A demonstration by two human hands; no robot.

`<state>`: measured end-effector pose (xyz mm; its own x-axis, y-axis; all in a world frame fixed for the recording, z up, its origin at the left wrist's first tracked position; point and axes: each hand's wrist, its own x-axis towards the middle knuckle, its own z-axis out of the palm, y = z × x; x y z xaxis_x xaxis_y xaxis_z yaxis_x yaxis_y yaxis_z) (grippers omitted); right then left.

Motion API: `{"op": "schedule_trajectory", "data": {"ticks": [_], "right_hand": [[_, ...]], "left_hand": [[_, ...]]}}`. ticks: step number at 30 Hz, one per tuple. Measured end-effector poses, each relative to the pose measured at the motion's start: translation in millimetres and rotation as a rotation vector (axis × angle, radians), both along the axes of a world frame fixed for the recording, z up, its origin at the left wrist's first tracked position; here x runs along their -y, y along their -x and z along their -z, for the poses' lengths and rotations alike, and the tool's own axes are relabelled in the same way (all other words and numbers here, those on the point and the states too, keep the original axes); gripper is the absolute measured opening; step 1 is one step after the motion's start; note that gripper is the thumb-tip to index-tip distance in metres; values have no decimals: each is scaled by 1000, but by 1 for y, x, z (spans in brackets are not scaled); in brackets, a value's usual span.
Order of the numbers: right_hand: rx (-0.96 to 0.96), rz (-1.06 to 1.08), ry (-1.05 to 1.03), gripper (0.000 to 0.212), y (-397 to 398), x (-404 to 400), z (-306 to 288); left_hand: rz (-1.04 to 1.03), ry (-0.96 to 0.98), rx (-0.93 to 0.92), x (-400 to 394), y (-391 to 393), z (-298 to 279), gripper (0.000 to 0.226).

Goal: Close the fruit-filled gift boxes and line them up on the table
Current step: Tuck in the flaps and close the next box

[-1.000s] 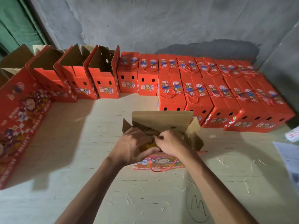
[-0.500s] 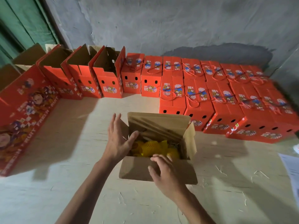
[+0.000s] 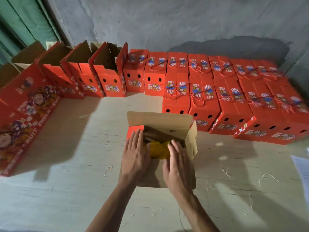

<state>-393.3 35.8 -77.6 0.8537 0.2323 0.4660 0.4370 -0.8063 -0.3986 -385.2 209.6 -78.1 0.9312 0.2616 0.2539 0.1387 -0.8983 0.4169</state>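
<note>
An open red gift box (image 3: 190, 148) stands in the middle of the table, its brown inner flaps spread and yellow netted fruit (image 3: 158, 149) showing inside. My left hand (image 3: 135, 156) lies flat with straight fingers on the box's left flap. Over the near right of the opening my right hand (image 3: 177, 163) presses flat, fingers straight, partly covering the fruit. Closed red boxes with cord handles (image 3: 205, 91) stand in two rows at the back right.
Several open red boxes (image 3: 107, 76) line the back left. A long red printed carton (image 3: 25, 114) runs down the left side. Paper sheets (image 3: 302, 168) lie at the right edge. Straw bits litter the pale table (image 3: 66, 190). A grey wall stands behind.
The near flap swung down, exposing the fruit. Both hands left the fruit, and now lie flat on the box's left and right flaps.
</note>
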Motion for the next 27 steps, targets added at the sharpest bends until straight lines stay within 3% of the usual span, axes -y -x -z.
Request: {"op": "schedule_trajectory", "data": {"ticks": [3,7,9,12,13,16,19,23,27], "right_hand": [[127,63,-69,51,-15,14,-9],[239,178,-364,55,-39,32,-28],[137,207,-560,59,-51,38,-36],[-233,200,-816,66,-64,36,-42],[-319,136,-803,66,-64,35,-39],[-463,-154,-506,60,-59,34,-27],[-379,-236,-195,42,-65,33,-16],[-483,-156,-346,46,-76,38,-21],[-266,-161,-224,48,-80,39,-12]], "left_hand": [[-13,-97,-95,-1,-4,3,66],[24,-169,-215,-2,-5,4,74],[30,-174,-253,-3,-7,4,74],[28,-124,-247,-4,-7,3,69],[24,-84,-226,-5,-8,3,67],[3,45,-126,-10,-15,2,56],[-7,161,-4,-23,-25,-2,41],[53,228,120,-33,-30,-7,39],[85,298,133,-42,-36,-7,38]]}}
